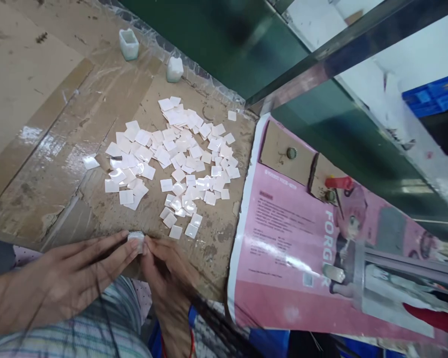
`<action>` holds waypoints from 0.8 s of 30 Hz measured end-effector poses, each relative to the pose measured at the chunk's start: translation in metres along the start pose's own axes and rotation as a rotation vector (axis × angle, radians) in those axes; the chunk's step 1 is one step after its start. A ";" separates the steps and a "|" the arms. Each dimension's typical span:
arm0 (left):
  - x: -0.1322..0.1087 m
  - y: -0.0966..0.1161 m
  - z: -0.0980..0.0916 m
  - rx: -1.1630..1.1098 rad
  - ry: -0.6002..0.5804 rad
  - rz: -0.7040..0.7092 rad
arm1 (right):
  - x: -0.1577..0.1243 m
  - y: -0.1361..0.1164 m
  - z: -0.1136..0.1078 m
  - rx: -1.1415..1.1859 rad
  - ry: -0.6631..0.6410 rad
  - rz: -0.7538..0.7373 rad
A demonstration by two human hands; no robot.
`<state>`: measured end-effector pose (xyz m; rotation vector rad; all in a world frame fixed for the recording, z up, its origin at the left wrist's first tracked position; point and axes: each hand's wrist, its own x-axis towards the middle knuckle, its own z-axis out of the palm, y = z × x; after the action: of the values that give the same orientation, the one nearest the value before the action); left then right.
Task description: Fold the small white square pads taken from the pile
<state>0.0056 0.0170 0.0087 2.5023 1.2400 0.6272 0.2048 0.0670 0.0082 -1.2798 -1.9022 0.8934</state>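
As both hands come together at the near edge of the brown, cardboard-covered surface, everything centres on one small, whitish, box-shaped block. It's a pale little thing, chalky white with a faint grey-green tint, its top face catching the light, its front partly hidden behind a fingertip. Whether its underside touches the surface, I cannot tell from this angle.

Now to the hands! Over comes the left hand from the left edge, back of the hand up, fingers long and nearly straight, pointing across to the right. Its grip is closed on the block, fingertips pressing at the left side and over the front. And there's the right hand, rising from below with its wrist bent, a thin red cord around that wrist. Its fingers curl inward, thumb and forefinger drawn close, and that grip pinches the block at its right side. Dark strands of hair hang across the wrist.

Just beyond the fingers lies a broad scatter of glossy, pinkish-white square pieces, many overlapping. Farther off, near the back edge, stand two more pale, boxy pieces, well apart from the hands. Over on the right spreads a pink printed sheet.
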 end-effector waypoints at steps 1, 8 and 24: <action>0.001 -0.001 0.000 0.012 -0.013 0.010 | 0.003 0.000 -0.001 0.057 0.035 0.012; 0.001 -0.002 0.004 0.002 0.030 -0.012 | 0.007 0.001 -0.003 0.151 0.080 0.018; 0.002 0.004 0.008 0.019 0.059 -0.105 | -0.041 0.008 -0.003 -0.473 -0.073 -0.232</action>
<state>0.0133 0.0159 0.0040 2.4312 1.3942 0.6704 0.2235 0.0314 -0.0031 -1.2580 -2.3536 0.3856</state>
